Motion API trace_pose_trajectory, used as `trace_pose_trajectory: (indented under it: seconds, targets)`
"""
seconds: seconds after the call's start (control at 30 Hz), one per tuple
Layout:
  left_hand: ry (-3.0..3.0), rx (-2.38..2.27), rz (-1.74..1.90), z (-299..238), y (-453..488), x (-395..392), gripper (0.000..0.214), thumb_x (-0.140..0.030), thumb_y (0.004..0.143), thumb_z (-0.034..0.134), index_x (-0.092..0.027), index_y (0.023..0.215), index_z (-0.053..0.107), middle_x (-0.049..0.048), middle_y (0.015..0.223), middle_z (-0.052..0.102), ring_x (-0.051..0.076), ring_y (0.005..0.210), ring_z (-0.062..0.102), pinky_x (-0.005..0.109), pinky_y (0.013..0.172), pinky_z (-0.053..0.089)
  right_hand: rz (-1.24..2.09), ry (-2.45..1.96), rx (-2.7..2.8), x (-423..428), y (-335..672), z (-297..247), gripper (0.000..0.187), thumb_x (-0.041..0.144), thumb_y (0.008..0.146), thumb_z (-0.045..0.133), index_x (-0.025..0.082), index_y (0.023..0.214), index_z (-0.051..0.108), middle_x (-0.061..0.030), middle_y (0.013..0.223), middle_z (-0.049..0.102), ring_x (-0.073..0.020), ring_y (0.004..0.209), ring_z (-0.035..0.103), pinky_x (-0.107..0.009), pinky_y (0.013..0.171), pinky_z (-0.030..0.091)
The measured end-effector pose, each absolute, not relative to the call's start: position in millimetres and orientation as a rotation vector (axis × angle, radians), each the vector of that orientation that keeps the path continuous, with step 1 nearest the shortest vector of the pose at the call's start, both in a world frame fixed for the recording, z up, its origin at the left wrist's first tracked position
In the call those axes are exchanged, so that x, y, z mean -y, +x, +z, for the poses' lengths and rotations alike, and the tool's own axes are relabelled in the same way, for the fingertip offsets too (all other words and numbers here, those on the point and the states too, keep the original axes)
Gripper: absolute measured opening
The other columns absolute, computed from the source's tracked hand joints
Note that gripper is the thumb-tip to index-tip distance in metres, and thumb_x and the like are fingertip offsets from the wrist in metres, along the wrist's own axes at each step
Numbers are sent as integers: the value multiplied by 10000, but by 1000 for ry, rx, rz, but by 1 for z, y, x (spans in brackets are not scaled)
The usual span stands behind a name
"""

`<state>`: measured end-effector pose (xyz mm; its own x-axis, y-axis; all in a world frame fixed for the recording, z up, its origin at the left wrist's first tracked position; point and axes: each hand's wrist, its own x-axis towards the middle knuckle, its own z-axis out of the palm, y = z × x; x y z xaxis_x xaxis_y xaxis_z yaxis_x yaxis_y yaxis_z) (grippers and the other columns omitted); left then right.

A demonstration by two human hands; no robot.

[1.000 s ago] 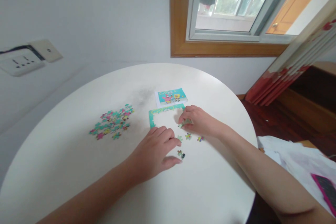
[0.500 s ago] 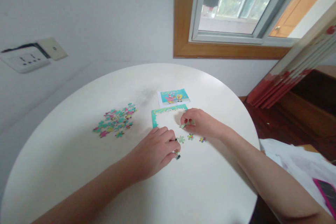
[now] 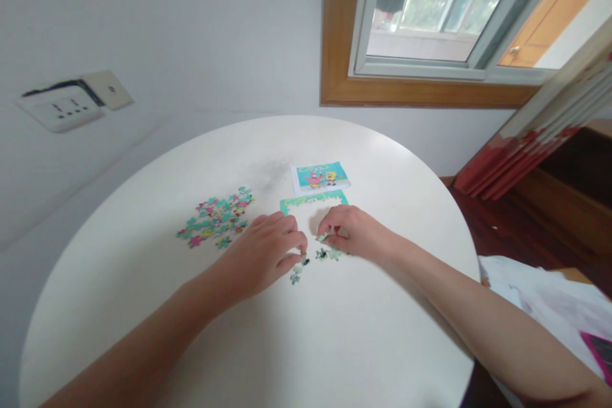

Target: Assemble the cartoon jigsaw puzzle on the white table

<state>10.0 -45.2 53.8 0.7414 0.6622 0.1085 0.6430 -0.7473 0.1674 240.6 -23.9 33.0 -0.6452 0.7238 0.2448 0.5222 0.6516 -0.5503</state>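
My left hand (image 3: 265,248) has thumb and forefinger closed on a small puzzle piece with a dark patch (image 3: 305,260), low over the white round table (image 3: 268,357). A pale green puzzle piece (image 3: 321,238) is pinched in the fingertips of my right hand (image 3: 354,229). Both hands are at the near side of a partly built turquoise puzzle border (image 3: 313,199), whose left and right sides they partly cover. Between the hands lie a loose piece with a black mark (image 3: 322,255) and a pale one (image 3: 333,255). Another pale piece (image 3: 295,278) rests below my left fingertips.
A heap of colourful puzzle pieces (image 3: 215,220) is spread on the left. Behind the border lies a picture card (image 3: 321,177) with a pink and a yellow cartoon figure. Beyond the table are a wall with a socket (image 3: 62,107), a window and a curtain (image 3: 502,156).
My left hand has shifted left and slightly away from me with its piece. My right hand has come nearer and left, still pinching its piece. The view has turned slightly.
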Motion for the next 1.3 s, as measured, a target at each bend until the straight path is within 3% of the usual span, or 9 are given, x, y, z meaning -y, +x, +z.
trace_pose_trajectory:
  seconds: [0.37,0.77,1.3]
  targets:
    - [2863,-1249,377,38,21,41,98,-242,895,547,-226,936,634,28,859,559,200,889,496,330,775,357,862,-961,2399,27,246,40,180,74,764,597,187,863,697,-1,794,660,-103,700,566,-204,676,443]
    - [2845,-1236,455,33,33,40,134,-254,908,537,-217,953,657,39,867,564,196,874,496,339,762,372,782,-1154,2319,25,244,36,178,109,789,578,189,881,707,-1,758,644,-111,701,560,-208,654,432]
    - [2807,-1313,477,34,34,42,83,-265,890,567,-218,893,635,29,871,578,215,909,502,350,775,360,596,-1025,2429,26,244,31,207,145,830,590,221,935,751,-50,907,630,-121,771,580,-237,711,467]
